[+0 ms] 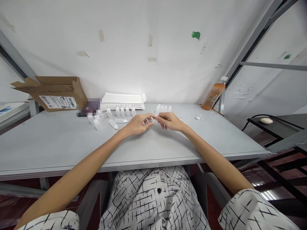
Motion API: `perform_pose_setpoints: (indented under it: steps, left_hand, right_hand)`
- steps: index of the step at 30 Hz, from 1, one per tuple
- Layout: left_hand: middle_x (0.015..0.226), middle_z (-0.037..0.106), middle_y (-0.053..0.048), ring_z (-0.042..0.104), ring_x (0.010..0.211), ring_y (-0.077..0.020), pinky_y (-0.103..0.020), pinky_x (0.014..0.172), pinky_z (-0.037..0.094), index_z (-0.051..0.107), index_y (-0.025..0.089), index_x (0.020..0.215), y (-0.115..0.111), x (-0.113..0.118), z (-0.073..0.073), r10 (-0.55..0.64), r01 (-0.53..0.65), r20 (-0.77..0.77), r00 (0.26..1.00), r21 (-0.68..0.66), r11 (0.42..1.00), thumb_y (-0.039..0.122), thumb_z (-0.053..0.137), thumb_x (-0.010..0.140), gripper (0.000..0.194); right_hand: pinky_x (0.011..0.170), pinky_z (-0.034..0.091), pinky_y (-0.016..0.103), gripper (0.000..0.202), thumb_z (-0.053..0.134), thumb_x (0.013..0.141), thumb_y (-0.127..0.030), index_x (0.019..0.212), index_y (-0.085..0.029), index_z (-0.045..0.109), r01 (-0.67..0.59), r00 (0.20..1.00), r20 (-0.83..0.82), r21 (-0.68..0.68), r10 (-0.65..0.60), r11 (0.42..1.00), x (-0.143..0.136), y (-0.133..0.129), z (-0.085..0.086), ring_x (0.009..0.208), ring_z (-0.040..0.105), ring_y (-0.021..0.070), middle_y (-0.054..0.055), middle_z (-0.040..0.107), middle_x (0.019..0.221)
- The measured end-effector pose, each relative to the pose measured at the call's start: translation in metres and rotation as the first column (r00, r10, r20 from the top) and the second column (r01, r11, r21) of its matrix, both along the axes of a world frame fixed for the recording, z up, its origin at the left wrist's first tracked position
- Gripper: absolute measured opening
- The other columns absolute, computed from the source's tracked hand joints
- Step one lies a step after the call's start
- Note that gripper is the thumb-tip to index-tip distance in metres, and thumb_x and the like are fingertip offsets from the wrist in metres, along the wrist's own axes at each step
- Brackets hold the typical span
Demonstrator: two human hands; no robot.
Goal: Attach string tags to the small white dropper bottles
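Head view: from where I stand, the person's two bare hands meet near the middle of the frame, just above a pale grey table (168, 147). The left hand (139, 124) curls its fingers and thumb about a small translucent white plastic bottle (150, 120), which sits in the gap between the two hands, partly hidden. The right hand (170, 121) pinches thumb and forefinger together at the bottle's upper end; exactly which part they grip is too small to make out. Just behind the hands, right of centre, stands a cluster of similar translucent bottles (162, 109), and left of centre a row of five more upright ones (122, 111). Nearer the person lie two bottles on their sides (113, 124), with another upright bottle (97, 124) to their left. A small white plastic piece (197, 118) lies to the right of the hands. At the back, a flat stack of white sheets (123, 100) rests against the wall, an open brown cardboard box (57, 95) stands at the left of the frame, and a clear bottle of orange liquid with a white cap (213, 95) leans at the right.
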State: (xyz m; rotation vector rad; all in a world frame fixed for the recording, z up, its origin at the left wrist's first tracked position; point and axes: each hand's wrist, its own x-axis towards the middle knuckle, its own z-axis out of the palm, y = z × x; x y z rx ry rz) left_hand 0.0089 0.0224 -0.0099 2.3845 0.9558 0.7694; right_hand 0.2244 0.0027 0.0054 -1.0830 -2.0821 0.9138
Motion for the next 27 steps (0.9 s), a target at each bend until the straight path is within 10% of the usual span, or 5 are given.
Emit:
perform_pose_setpoints:
  steps: [15, 23, 27]
  left_hand:
    - [0.087, 0.074, -0.004, 0.066, 0.072, -0.0172, -0.030, 0.070, 0.048, 0.064, 0.017, 0.123, -0.0040, 0.0005, 0.0041, 0.024, -0.023, -0.014, 1.000, 0.023, 0.999, 0.031, 0.048, 0.094, 0.036]
    - [0.111, 0.073, -0.007, 0.066, 0.087, -0.0190, -0.033, 0.079, 0.050, 0.065, 0.018, 0.119, -0.0074, 0.0051, 0.0010, 0.022, -0.028, 0.033, 0.999, 0.209, 0.977, 0.029, 0.054, 0.093, 0.030]
    - [0.105, 0.073, -0.006, 0.066, 0.083, -0.0166, -0.028, 0.073, 0.049, 0.064, 0.018, 0.119, -0.0060, 0.0060, 0.0022, -0.009, 0.001, 0.093, 0.996, 0.094, 0.996, 0.031, 0.052, 0.094, 0.030]
  right_hand:
    - [0.054, 0.035, 0.025, 0.037, 0.050, 0.096, -0.050, 0.080, -0.017, 0.059, 0.058, 0.998, 0.021, 0.070, -0.060, 0.996, -0.0037, -0.0042, 0.0013, 0.048, 0.047, 0.0097, -0.005, 0.048, 0.059]
    - [0.045, 0.029, 0.025, 0.059, 0.049, 0.092, -0.068, 0.058, -0.021, 0.038, 0.079, 0.990, -0.108, -0.138, -0.094, 0.987, -0.0051, -0.0018, 0.0005, 0.044, 0.037, 0.0078, -0.005, 0.035, 0.052]
    - [0.048, 0.037, 0.024, 0.055, 0.051, 0.092, -0.066, 0.067, -0.017, 0.053, 0.119, 0.989, -0.085, -0.011, -0.120, 0.993, -0.0026, -0.0040, 0.0059, 0.050, 0.049, 0.0098, 0.000, 0.051, 0.062]
